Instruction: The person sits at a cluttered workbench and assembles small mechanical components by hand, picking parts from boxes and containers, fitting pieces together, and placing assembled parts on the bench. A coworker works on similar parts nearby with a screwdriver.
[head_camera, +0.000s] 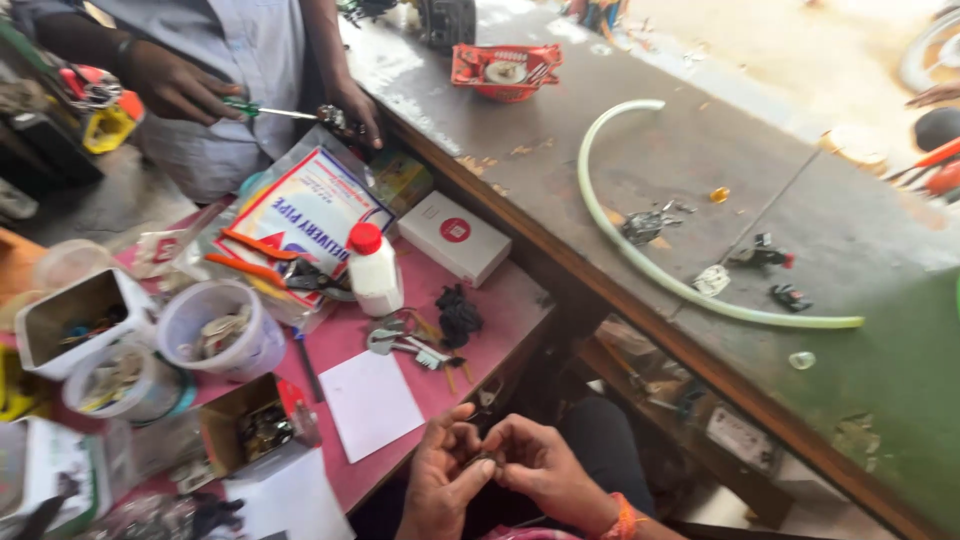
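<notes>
Fingers (478, 462) of the left hand (440, 485) and right hand (545, 470) pinch a tiny dark metal part (488, 461); likely light, stiff, easily dropped, best held by its edges.

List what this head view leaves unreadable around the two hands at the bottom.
- Small part pinched between left hand and right hand: head view, too small and covered by fingertips.
- Cardboard box contents: dark, blurred.
- Co-worker's workpiece: tiny, partly covered by that person's hand.
- Clear tub contents: blurred.
</notes>
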